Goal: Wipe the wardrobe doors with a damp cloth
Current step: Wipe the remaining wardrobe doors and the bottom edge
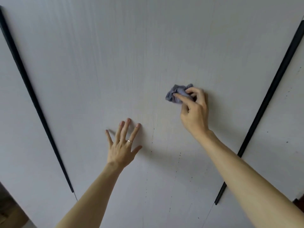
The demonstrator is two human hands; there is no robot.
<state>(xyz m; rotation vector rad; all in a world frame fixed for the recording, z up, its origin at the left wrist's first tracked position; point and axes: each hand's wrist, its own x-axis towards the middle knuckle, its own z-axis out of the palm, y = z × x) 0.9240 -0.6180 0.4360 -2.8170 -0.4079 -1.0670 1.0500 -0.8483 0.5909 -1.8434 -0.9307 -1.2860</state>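
Bare forearms come up from the bottom edge, 2 of them, reaching to the wardrobe door (98, 63). Left hand (122, 148) lies flat at about 7 o'clock from the frame's centre, fingers spread wide, tips pressed to the panel, and 1 ring (129, 141) glints on a finger. Right hand (195, 111) sits at about 3 o'clock, fingers curled and pinching the cloth (176, 93), which pokes out at the hand's 11 o'clock and is bunched against the door.

That cloth is small, crumpled into a wad, grey-blue with a paler lilac fold showing near the fingertips. Just 1 cloth in play.

Door count: 3 pale grey-white panels in view, the wide middle one and a sliver on each side, parted by 2 black vertical strips, a left strip (29, 89) and a right strip (269, 96). Faint vertical streaks run down the middle panel, and small dark specks dot its lower part, around 6 o'clock, plus the right panel (286, 120). At the lower left corner, a dim brownish patch of room shows, too dark to make out.
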